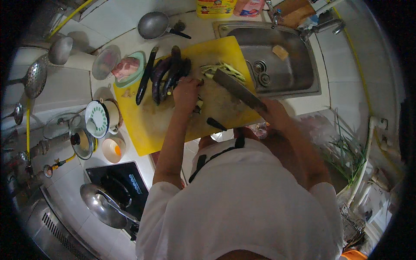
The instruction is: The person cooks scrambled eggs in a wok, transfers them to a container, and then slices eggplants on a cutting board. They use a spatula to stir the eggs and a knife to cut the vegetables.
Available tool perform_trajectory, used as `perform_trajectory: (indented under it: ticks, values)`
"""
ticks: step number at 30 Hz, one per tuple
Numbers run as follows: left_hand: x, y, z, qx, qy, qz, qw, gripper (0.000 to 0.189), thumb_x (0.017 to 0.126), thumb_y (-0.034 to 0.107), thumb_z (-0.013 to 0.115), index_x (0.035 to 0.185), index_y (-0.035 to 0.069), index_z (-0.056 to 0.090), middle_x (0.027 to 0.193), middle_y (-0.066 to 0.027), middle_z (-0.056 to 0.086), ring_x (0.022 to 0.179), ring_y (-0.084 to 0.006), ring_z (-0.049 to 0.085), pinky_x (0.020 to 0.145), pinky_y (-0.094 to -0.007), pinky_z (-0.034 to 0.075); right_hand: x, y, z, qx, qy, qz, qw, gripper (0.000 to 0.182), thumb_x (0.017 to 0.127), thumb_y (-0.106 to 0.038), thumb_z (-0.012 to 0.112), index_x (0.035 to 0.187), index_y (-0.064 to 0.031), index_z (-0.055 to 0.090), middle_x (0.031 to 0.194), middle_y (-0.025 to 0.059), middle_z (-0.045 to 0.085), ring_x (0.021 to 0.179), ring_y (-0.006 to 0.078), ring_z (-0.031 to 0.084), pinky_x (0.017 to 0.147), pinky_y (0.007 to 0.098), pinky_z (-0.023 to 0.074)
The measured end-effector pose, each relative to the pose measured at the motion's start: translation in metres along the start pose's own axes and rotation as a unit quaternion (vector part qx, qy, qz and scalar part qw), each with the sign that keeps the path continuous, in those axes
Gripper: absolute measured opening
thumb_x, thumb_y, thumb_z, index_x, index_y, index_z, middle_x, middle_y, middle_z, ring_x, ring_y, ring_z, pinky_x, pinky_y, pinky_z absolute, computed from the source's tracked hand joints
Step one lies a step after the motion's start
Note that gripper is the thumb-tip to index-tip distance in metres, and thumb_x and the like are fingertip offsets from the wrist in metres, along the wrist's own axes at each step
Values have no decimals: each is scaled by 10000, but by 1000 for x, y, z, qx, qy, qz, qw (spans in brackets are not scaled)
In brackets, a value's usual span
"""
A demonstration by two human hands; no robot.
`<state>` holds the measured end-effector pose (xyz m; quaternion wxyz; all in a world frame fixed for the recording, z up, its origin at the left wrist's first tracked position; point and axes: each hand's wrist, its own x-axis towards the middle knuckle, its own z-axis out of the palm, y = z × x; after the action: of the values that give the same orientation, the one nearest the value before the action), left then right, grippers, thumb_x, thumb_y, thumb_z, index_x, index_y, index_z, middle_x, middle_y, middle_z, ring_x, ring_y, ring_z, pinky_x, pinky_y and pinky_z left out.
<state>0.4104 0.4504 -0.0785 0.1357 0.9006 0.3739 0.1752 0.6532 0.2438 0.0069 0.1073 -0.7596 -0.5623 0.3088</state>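
Note:
A broad-bladed kitchen knife (236, 89) is gripped by its handle in my right hand (274, 112). Its blade tip rests by a pile of cut green-white strips (226, 70), probably eggplant, on the yellow cutting board (138, 131). My left hand (186, 91) is over the board's middle, its fingers curled down by a small dark piece; whether they grip it is hidden. Several dark purple eggplants (161, 76) lie just left of that hand, one long one (146, 76) apart from the rest. Cut pieces (199, 105) sit beside my left wrist. A dark end piece (216, 124) lies near the front edge.
A steel sink (279, 89) adjoins the board on the right. Raw meat (126, 69) sits in a green dish (143, 61) at the board's left corner. An enamel pot (112, 112), a bowl with egg (111, 157) and a wok (104, 208) stand left. A ladle-like pan (152, 25) lies behind.

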Motion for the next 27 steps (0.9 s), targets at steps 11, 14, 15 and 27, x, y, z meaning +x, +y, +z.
perform_trajectory:
  ticks: [11,14,15,27]
  values:
    - [-41,46,26,-63,2,51,997,219,722,118,585,916,142,684,927,-58,618,840,-258,625,642,-372,528,-7,-37,6,-76,-47,7,996,272,878,-250,581,1079,-80,515,823,204,627,790,412,614,697,505,476]
    - [-43,46,26,-45,1,47,998,233,702,107,589,915,139,679,932,-51,613,831,-254,619,641,-382,521,1,-30,25,-69,-36,14,997,254,877,-257,588,1042,-74,524,810,201,627,784,416,612,688,505,474]
    - [-43,46,27,-37,-2,42,998,238,695,104,591,914,139,678,934,-48,610,829,-253,616,643,-386,519,5,-30,29,-64,-23,11,998,253,876,-256,591,1041,-76,524,810,201,628,786,416,612,687,505,473]
    - [-49,38,29,-44,25,86,995,338,641,108,638,976,129,681,1009,-56,621,917,-259,593,694,-404,504,4,-29,42,-77,-6,25,997,293,857,-291,623,1033,-78,524,769,183,632,750,388,625,655,495,478]
